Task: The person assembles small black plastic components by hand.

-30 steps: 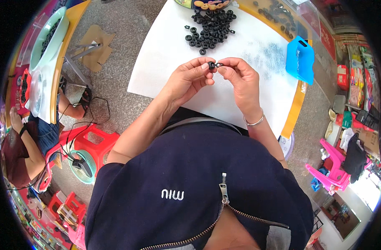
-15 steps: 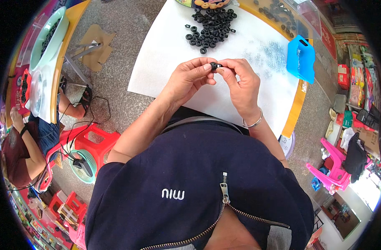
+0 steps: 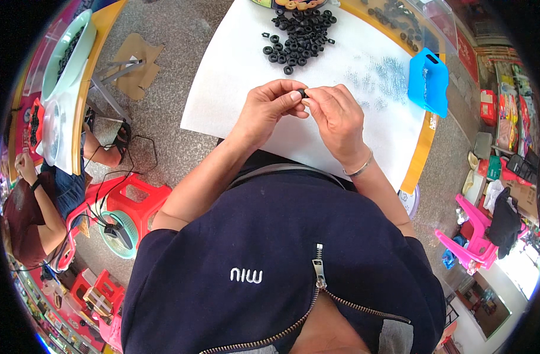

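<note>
A small round black part is pinched between the thumb and fingers of my left hand, above the near part of the white-covered table. My right hand meets it from the right, thumb and forefinger pressed together at the part's edge. Whatever those right fingertips grip is hidden. Beyond both hands lies a heap of black ring-shaped parts, several of them loose at its near side. Tiny bluish, shiny pieces are scattered over the sheet to the right.
A blue plastic basket stands at the table's right edge, and a patterned container at the far edge. On the left, a pale green basin of black parts sits on another table. A person sits there, near a red stool.
My right fingers have closed in on the black part, covering the small pale bit that showed beside it. My left hand has barely moved.
</note>
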{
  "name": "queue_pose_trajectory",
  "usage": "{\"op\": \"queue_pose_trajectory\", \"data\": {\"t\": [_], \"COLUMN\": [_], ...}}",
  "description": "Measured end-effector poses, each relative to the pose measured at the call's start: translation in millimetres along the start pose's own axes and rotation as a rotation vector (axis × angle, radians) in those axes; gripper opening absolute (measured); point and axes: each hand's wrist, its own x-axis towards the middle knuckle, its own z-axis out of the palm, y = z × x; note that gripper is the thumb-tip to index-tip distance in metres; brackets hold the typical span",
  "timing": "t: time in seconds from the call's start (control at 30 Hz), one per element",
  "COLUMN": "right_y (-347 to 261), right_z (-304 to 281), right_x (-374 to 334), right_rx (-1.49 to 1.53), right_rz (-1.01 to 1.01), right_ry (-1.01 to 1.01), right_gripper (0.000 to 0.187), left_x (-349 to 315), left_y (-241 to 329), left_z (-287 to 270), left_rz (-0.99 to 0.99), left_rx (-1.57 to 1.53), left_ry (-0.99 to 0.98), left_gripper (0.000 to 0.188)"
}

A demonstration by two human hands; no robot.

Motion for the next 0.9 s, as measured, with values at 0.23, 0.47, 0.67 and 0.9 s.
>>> {"op": "queue_pose_trajectory", "data": {"t": [0.23, 0.47, 0.67, 0.9], "right_y": [10.7, 5.6, 1.4, -18.1], "right_z": [6.9, 6.3, 3.0, 33.5], "right_x": [-11.0, -20.4, -14.2, -26.3], "right_rx": [-0.017, 0.094, 0.231, 0.635], "right_rz": [-0.016, 0.044, 0.251, 0.675], "right_ry": [-0.056, -0.087, 0.039, -0.001], "right_gripper": [0.025, 0.023, 0.02, 0.028], "left_x": [0.2, 2.8, -1.0, -10.4], "left_y": [-2.2, 7.6, 7.9, -9.9], "left_z": [0.0, -8.7, -0.2, 11.8], "left_rz": [-0.086, -0.231, -0.231, -0.263], "left_rx": [0.054, 0.06, -0.05, -0.044], "left_ry": [-0.052, -0.197, -0.14, -0.102], "left_gripper": [0.03, 0.025, 0.025, 0.022]}}
